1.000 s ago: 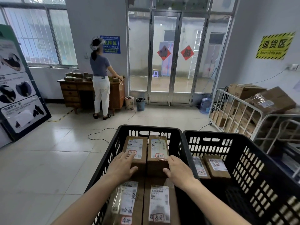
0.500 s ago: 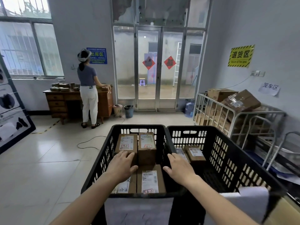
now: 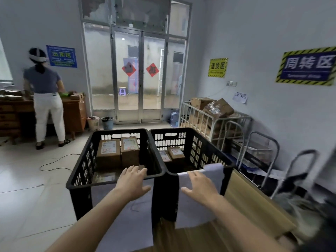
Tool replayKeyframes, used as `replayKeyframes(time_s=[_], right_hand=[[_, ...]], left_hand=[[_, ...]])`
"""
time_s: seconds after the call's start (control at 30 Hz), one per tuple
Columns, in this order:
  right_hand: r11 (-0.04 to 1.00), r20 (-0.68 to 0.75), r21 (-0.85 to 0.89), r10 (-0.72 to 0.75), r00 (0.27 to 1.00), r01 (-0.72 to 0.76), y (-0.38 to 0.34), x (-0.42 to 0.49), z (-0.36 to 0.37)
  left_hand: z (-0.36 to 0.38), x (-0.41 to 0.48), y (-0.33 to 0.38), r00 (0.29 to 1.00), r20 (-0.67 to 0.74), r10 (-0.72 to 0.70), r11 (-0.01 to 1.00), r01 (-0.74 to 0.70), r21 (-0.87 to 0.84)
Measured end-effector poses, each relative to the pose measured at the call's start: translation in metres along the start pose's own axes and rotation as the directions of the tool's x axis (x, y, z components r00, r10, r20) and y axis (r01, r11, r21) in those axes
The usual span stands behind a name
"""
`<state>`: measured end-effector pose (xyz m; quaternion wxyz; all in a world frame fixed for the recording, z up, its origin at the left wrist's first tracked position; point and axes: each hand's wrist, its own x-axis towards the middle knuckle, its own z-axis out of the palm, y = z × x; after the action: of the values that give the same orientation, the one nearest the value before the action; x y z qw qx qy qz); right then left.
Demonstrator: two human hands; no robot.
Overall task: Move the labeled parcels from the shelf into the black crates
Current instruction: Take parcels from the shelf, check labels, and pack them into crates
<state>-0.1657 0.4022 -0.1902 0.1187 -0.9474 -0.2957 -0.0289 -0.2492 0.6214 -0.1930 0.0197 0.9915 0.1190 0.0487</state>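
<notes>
Two black crates stand side by side on a wooden table. The left crate (image 3: 80,171) holds several brown labeled parcels (image 3: 108,154); the right crate (image 3: 209,151) holds two smaller labeled parcels (image 3: 176,153). A white sheet hangs on the front of each crate. My left hand (image 3: 132,182) hovers over the left crate's near rim, fingers spread, holding nothing. Over the white sheet on the right crate's near rim is my right hand (image 3: 200,184), also empty with fingers apart. No shelf is in view.
The wooden table (image 3: 254,202) extends right of the crates. Metal cage carts (image 3: 214,120) with cardboard boxes stand at the right wall. A person (image 3: 45,99) works at a wooden desk, back left. A cable lies on the tiled floor; bins stand by the glass doors.
Both hands have drawn back out of the left crate to the near rims, the right hand shifting over to the right crate. My view has pulled back and turned right.
</notes>
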Motion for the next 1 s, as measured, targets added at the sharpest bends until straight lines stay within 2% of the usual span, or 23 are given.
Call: replayKeyframes(time_s=[0.23, 0.47, 0.73, 1.0], right_hand=[[0.980, -0.015, -0.014, 0.200, 0.980, -0.200, 0.047, -0.075, -0.030], [0.918, -0.106, -0.044, 0.389, 0.915, -0.395, 0.106, -0.155, -0.076], [0.794, -0.188, -0.039, 0.590, 0.785, -0.606, 0.185, -0.282, -0.131], [0.668, -0.274, -0.003, 0.715, 0.643, -0.744, 0.249, -0.409, -0.173]], left_hand=[[-0.003, -0.017, 0.074, 0.985, -0.013, 0.173, 0.984, -0.174, -0.034], [-0.009, -0.019, 0.174, 0.931, -0.005, 0.366, 0.930, -0.366, -0.029], [-0.028, -0.044, 0.331, 0.772, -0.062, 0.633, 0.768, -0.636, -0.069], [-0.046, -0.107, 0.470, 0.640, -0.137, 0.756, 0.631, -0.768, -0.107]])
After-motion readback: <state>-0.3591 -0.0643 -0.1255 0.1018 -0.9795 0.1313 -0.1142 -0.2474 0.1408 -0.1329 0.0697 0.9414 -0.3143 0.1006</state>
